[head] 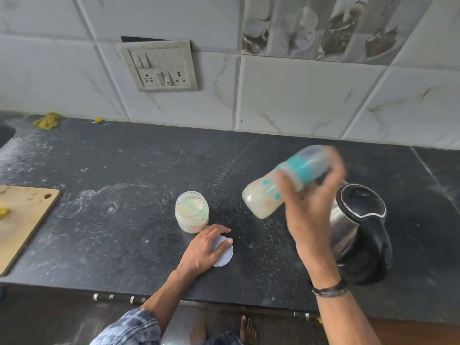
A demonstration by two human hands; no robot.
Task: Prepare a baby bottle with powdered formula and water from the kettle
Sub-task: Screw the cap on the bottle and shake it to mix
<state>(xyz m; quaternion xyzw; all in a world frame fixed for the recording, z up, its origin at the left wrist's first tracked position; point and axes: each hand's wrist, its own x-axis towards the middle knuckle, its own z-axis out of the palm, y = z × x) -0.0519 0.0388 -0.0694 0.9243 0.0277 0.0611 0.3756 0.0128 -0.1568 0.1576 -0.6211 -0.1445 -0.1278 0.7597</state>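
My right hand [310, 205] grips a baby bottle [263, 197] by its teal collar and clear cap, holding it in the air, tilted with the base down to the left. The bottle holds milky liquid and is blurred by motion. A steel kettle [348, 220] with a black lid and handle stands just right of that hand. An open jar of powdered formula [191, 211] with a scoop inside stands at the middle of the black counter [124, 195]. My left hand [206, 247] rests flat on the jar's white lid [225, 255], which lies in front of the jar.
A wooden cutting board [22, 220] with a yellow scrap lies at the left edge. A yellow cloth [47, 120] sits by the tiled wall, near a sink corner [5, 135]. A switch and socket panel [159, 66] is on the wall. White powder dusts the counter.
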